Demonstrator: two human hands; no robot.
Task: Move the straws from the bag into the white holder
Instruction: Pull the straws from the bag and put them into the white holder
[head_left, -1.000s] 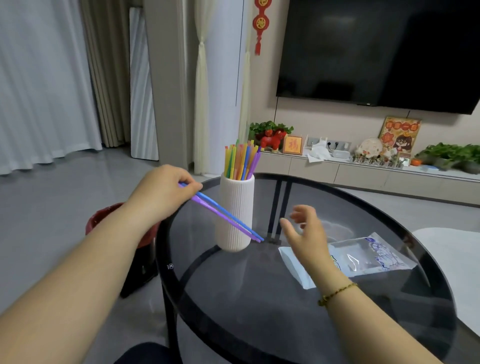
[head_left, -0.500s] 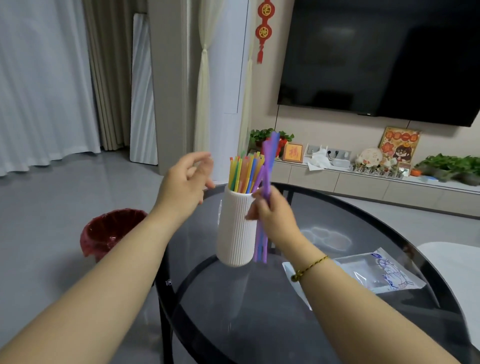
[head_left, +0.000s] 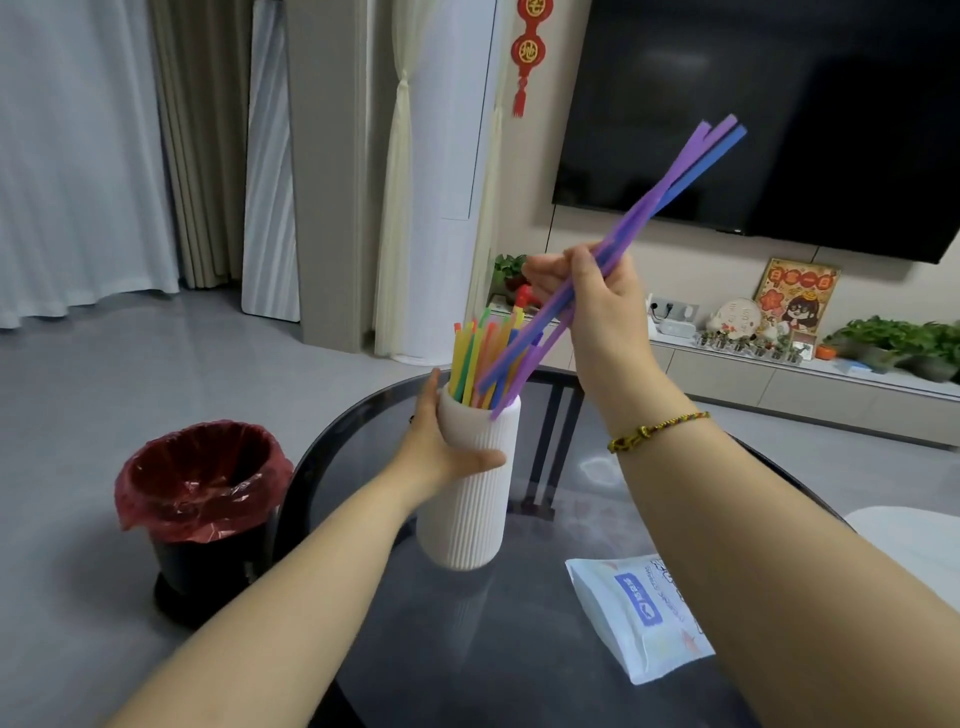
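Straws (head_left: 670, 197), purple and blue, are tilting in the right hand (head_left: 587, 291), whose grip is closing around their middle; a second ago the left hand was carrying them. Their lower tips are now entering the mouth of the white holder (head_left: 467, 499), among the straws already standing there. The left hand (head_left: 441, 447) is now clasping the holder on the desk (head_left: 519, 649). The bag (head_left: 639, 618) is lying flat nearby, seemingly emptied.
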